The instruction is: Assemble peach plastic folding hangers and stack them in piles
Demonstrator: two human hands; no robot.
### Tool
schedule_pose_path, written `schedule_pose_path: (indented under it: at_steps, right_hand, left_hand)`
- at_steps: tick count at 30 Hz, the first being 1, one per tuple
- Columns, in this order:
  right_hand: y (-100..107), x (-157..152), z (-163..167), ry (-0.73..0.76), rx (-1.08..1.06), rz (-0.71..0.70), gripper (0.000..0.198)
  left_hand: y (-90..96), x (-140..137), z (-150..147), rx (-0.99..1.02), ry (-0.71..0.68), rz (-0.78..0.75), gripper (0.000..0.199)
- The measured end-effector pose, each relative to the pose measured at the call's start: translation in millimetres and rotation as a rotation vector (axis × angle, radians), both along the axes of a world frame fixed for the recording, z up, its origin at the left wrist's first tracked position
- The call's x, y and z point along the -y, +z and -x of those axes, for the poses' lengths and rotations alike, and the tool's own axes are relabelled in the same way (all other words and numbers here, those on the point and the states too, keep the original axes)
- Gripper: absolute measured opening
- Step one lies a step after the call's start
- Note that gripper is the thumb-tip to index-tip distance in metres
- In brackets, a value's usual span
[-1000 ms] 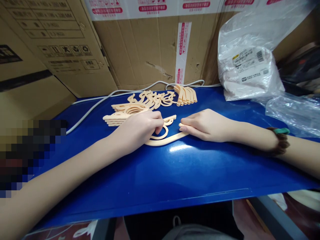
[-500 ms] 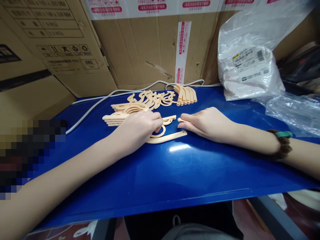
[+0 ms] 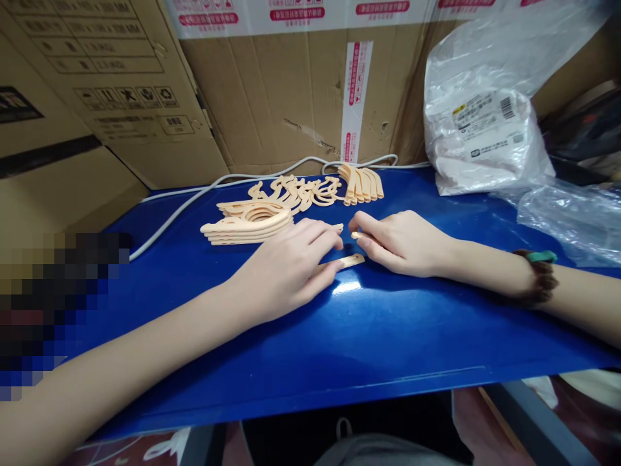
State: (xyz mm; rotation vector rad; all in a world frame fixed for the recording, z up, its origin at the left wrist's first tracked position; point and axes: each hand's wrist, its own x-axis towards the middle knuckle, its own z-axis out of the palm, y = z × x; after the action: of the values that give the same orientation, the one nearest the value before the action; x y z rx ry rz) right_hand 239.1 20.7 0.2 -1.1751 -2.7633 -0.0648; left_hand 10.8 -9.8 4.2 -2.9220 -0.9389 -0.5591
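My left hand [image 3: 295, 262] is over a beige plastic hanger piece [image 3: 353, 261], its thumb and fingers apart with a gap of blue surface between them. The thumb lies along that piece, whose left part is hidden under the hand. Another beige tip [image 3: 337, 228] shows just beyond the fingers. Between thumb and fingers, my right hand [image 3: 400, 243] pinches a slim beige hanger arm [image 3: 358, 235]; most of it is hidden in the palm. Left of my hands sits a neat stack of hanger pieces [image 3: 247, 223].
Behind lie a loose pile of hanger hooks [image 3: 303, 194] and a row of curved hanger arms [image 3: 361, 184]. A white cable [image 3: 204, 189] runs along the back of the blue table [image 3: 369, 343]. Cardboard boxes [image 3: 272, 97] and a plastic bag [image 3: 485, 136] stand behind.
My left hand has opened from a closed grip and shifted slightly right, now covering the ring-shaped part of the hanger piece. My right hand's index finger has lifted and bent.
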Motion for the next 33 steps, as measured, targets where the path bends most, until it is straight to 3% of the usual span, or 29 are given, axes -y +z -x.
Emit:
schedule_pose_path:
  at_steps: [9, 19, 25, 33]
  right_hand:
    - [-4.2, -2.6, -1.2, 0.017, -0.076, -0.037, 0.040]
    - [-4.6, -4.4, -8.0, 0.006, -0.045, -0.013, 0.043]
    - [-2.2, 0.6, -18.4, -0.116, -0.158, 0.052, 0.043]
    - [8.6, 10.2, -26.3, -0.049, -0.203, 0.227, 0.042]
  left_hand:
    - [-7.1, -5.1, 0.9, -0.008, -0.029, 0.179, 0.024]
    - [-7.8, -6.4, 1.1, 0.045, -0.050, 0.264, 0.023]
    - [-9.0, -12.3, -3.9, 0.089, -0.048, 0.208, 0.013]
    - [1.2, -16.8, -22.5, -0.068, 0.071, 0.087, 0.012]
